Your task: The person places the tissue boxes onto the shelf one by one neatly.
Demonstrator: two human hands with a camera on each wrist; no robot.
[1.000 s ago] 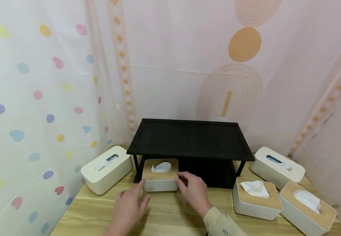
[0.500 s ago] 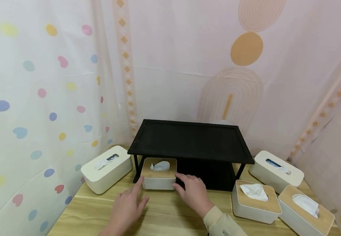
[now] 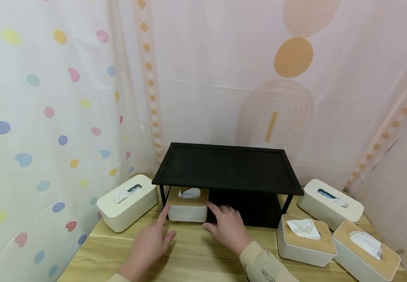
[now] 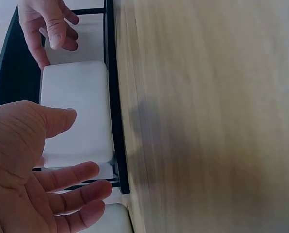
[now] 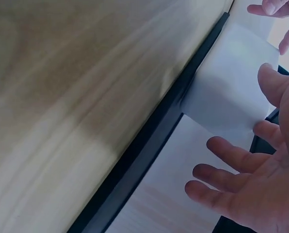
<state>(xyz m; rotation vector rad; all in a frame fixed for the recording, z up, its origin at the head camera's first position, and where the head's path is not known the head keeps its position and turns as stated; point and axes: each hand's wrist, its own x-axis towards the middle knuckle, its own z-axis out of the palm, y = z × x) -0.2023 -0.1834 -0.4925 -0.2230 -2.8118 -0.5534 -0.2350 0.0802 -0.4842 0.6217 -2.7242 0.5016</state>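
Wood table (image 3: 196,260); L hand (image 3: 150,242), R hand (image 3: 229,228), both loosely spread, prob. touching tissue box (image 3: 188,213)

Tissue box (image 3: 187,212) in the rack (image 3: 228,168), left of three boxes (image 3: 303,256)

Between left fingers (image 3: 161,221) and right fingers (image 3: 214,209): tissue box (image 3: 188,214) fills the gap.
Beyond fingers, overhead: black top board (image 3: 228,168) limits height.
Right of right fingers: open bay, up to a black post (image 3: 287,203).
Nearer than fingers: free passage over table (image 3: 196,254).
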